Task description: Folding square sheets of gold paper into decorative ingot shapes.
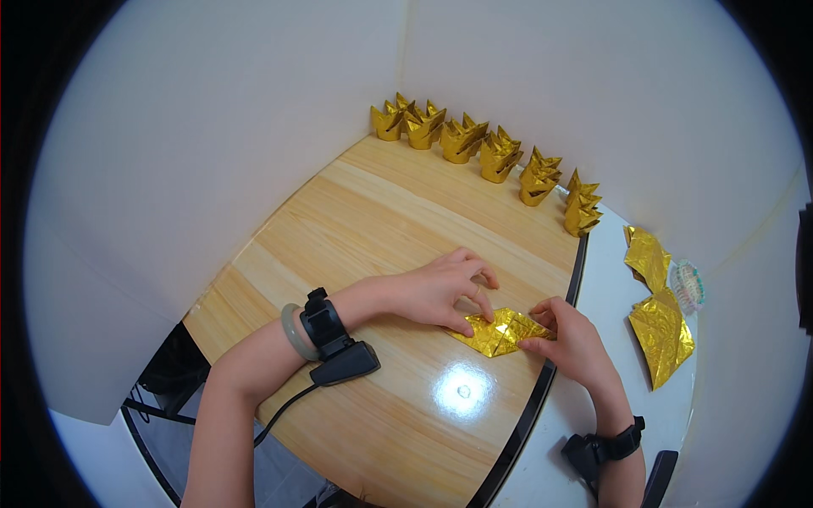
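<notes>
A folded piece of gold foil paper lies flat on the wooden tabletop, near its dark right edge. The thumb and index finger of my left hand pinch its left end, while the other fingers curl above it. At the right end, my right hand grips the corner between thumb and fingers. Creases cross the paper's shiny middle. Both wrists carry black strapped devices, and a pale bangle circles the left forearm.
Several folded gold paper shapes with pointed tops stand in a row along the back edge. Two flatter gold pieces rest on the white surface at right, beside a small clear round item. White walls enclose the table's left and back.
</notes>
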Demonstrator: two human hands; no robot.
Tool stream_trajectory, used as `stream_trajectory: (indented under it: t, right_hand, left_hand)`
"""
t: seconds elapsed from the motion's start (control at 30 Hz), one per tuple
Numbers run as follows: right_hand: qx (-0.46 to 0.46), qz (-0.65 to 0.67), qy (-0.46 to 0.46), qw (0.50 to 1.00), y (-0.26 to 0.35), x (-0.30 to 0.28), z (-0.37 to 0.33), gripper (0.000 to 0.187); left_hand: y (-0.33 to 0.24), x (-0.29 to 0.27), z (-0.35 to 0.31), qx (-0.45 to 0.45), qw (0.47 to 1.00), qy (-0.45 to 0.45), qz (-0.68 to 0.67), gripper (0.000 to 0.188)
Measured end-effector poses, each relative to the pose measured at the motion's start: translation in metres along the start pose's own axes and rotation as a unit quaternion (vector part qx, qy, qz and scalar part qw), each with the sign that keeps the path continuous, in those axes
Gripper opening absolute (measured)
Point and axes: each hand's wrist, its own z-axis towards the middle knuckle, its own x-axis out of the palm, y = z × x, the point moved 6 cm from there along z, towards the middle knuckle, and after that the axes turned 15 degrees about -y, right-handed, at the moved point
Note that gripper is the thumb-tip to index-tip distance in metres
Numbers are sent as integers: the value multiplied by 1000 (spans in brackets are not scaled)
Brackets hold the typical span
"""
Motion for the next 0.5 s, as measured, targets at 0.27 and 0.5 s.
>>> stream_trajectory:
  t: [0.27,0.5]
  right_hand:
    - [15,179,-35,983,-7,-11,8,16]
    - [-187,72,-45,979,10,-11,4,17]
  left_hand:
    - [4,-6,4,-93,989,-76,-89,18]
    - [-12,-4,4,-2,1000,-26,8,14]
